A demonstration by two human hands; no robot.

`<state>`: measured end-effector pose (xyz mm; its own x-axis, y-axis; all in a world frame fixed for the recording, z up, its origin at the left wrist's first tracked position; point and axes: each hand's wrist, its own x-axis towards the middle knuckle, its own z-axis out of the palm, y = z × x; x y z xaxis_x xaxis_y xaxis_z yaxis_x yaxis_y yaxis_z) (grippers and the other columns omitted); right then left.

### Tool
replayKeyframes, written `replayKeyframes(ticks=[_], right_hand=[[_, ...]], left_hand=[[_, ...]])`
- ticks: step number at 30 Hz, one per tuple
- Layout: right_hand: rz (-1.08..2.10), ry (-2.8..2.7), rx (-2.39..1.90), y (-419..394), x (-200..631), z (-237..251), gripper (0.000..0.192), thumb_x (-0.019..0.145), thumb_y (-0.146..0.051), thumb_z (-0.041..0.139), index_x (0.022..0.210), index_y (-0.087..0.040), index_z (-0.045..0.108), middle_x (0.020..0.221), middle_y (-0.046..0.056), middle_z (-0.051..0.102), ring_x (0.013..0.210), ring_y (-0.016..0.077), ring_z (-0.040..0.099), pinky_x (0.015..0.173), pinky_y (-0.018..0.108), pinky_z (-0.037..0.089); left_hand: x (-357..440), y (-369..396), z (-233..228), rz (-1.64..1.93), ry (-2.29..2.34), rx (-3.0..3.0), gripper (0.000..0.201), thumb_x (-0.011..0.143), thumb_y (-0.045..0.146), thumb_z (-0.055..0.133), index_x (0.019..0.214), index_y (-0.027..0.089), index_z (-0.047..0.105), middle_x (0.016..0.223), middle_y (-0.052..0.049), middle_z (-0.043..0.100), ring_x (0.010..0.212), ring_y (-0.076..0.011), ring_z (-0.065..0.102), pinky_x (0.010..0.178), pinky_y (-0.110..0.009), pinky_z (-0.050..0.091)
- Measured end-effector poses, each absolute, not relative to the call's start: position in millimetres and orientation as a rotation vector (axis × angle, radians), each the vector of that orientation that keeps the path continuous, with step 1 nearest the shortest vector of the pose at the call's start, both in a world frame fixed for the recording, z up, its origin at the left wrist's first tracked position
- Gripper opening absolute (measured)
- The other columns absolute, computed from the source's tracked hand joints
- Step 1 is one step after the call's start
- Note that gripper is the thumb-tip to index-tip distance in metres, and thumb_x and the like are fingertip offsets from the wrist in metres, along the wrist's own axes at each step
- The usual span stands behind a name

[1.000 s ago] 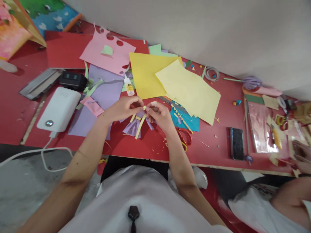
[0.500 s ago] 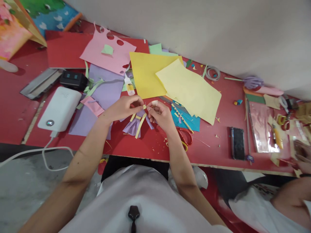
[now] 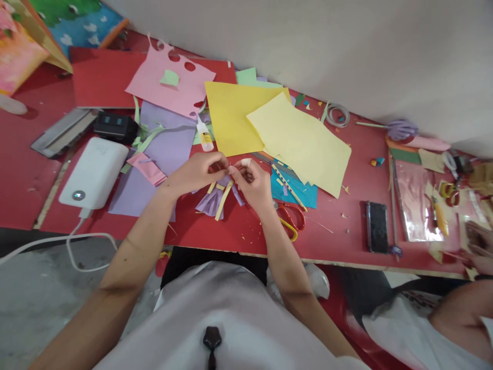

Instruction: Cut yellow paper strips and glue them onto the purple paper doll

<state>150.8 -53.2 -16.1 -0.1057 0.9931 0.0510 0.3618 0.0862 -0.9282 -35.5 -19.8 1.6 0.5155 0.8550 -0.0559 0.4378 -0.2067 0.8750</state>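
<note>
Just beyond the table's front edge, my left hand (image 3: 202,172) and my right hand (image 3: 252,185) meet, fingertips nearly touching. Between them is the top of a small paper dress (image 3: 211,203) with a pleated purple skirt and pale yellow strips. Both hands are closed in a pinch at its upper end; the fingers hide the exact spot gripped. Red-and-yellow scissors (image 3: 295,216) lie to the right of my right wrist. A small glue bottle (image 3: 205,136) rests beyond my left hand.
Yellow sheets (image 3: 304,139), a pink sheet with holes (image 3: 169,82) and purple paper (image 3: 134,190) cover the red table (image 3: 331,241). On the left sits a white power bank (image 3: 94,172). A phone (image 3: 376,226) lies right; farther right, another person's arm (image 3: 462,318) shows.
My right thumb and fingers have shifted slightly left and closer to my left fingertips. The small yellow piece visible between them before is now covered.
</note>
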Motion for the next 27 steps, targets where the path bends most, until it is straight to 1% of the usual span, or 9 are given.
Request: replayKeyframes(ticks=[6,14,21,27], right_hand=[[1.103,-1.552,-1.352,-51.8,152.9,-19.4,0.021,0.090,-0.043,0.058,0.087,-0.023,0.057,0.072,-0.002,0.060,0.059,0.0103,0.055,0.056,0.023,0.044],[1.110,-1.550,-1.357,-52.0,154.4,-18.6,0.017,0.089,-0.039,0.059,0.085,-0.023,0.056,0.069,-0.002,0.059,0.057,0.0101,0.053,0.054,0.023,0.044],[1.243,-1.472,-1.344,-50.9,156.2,-20.1,0.019,0.088,-0.041,0.061,0.085,-0.023,0.055,0.063,-0.005,0.057,0.049,0.0084,0.052,0.049,0.022,0.043],[1.310,-1.454,-1.325,-49.9,158.6,-18.7,0.019,0.087,-0.040,0.063,0.085,-0.023,0.057,0.061,-0.006,0.056,0.047,0.0073,0.052,0.047,0.020,0.042]], left_hand=[[-35.5,-19.9,0.9,0.572,1.077,1.820,0.019,0.088,0.035,0.057,0.091,0.017,0.062,0.092,-0.005,0.070,0.082,-0.0171,0.064,0.074,-0.027,0.049],[-36.0,-19.5,1.5,0.570,1.094,1.807,0.026,0.088,0.043,0.056,0.091,0.018,0.062,0.092,-0.006,0.070,0.081,-0.0179,0.064,0.071,-0.027,0.049],[-35.4,-20.0,1.6,0.570,1.098,1.801,0.026,0.088,0.043,0.057,0.092,0.018,0.063,0.093,-0.005,0.070,0.082,-0.0174,0.064,0.071,-0.027,0.048],[-35.1,-20.3,2.6,0.572,1.086,1.784,0.022,0.088,0.039,0.058,0.091,0.018,0.062,0.094,-0.005,0.070,0.081,-0.0164,0.064,0.071,-0.026,0.048]])
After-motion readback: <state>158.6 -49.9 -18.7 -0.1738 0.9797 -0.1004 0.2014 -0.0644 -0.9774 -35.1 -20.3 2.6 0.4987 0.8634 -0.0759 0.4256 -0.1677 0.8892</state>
